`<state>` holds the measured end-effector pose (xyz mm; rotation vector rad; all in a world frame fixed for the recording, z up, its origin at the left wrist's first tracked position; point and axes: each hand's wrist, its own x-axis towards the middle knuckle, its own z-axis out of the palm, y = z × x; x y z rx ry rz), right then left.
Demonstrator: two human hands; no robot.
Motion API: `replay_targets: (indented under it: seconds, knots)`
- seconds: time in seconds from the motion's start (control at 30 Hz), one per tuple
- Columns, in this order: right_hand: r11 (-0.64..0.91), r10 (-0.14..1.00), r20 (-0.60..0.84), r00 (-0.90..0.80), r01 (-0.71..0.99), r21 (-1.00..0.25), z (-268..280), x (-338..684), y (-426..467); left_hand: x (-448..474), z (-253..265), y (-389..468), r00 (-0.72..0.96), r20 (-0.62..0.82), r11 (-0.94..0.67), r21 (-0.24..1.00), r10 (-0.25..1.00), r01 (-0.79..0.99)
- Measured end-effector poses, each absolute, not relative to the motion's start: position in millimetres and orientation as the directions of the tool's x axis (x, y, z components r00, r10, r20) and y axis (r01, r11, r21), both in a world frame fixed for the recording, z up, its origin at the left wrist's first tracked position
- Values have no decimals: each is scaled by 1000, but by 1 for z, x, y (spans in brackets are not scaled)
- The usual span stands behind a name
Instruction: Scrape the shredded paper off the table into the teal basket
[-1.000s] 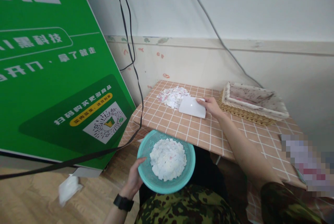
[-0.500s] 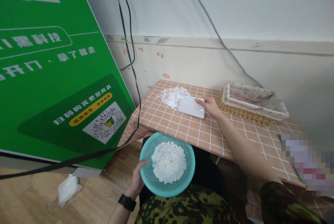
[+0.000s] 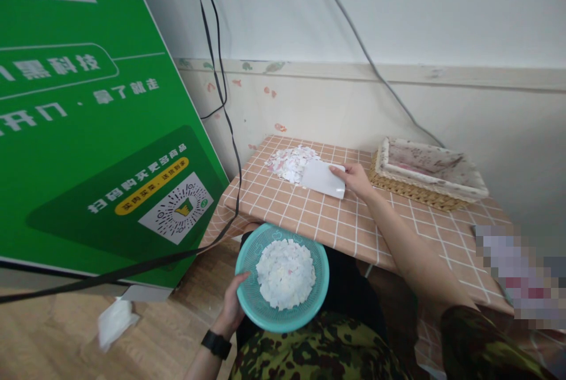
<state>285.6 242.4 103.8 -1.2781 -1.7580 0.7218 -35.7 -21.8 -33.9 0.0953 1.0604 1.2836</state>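
Observation:
My left hand grips the rim of a round turquoise plastic basket, thumb over the edge. Inside it lies a heap of small white paper scraps. The basket is at my lap, just below the table's front edge. On the table, my right hand pinches the right end of a flat white sheet, like card or thin plastic. The left end of this sheet meets a loose pile of paper scraps, covering part of it.
A brown checked cloth covers the table. A cloth-lined wicker basket stands at the back right. Tall at my left is a green panel with a dark strap hanging before it. A white bag lies on the floor.
Hardly anything differs. The whole view has shifted very slightly, and both hands keep their hold on the basket and the white sheet.

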Motion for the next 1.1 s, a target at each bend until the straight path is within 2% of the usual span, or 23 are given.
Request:
replay_targets:
  seconds: [0.27, 0.47, 0.67, 0.87, 1.1]
  knots:
    - [388, 918, 362, -162, 558, -734, 110, 286, 240, -34, -30, -21, -149, -622, 351, 605, 768, -714]
    - [325, 945, 268, -185, 482, -813, 107, 284, 239, -33, -28, -21, -130, -625, 365, 599, 770, -713]
    - [286, 957, 236, -166, 450, -846, 106, 283, 239, -36, -35, -21, -118, -592, 346, 609, 798, -714]
    - [272, 961, 239, -138, 332, -903, 111, 287, 238, -37, -37, -23, -72, -576, 352, 589, 814, -728]
    - [280, 959, 237, -155, 397, -874, 111, 283, 236, -37, -39, -21, -105, -591, 348, 598, 800, -722]
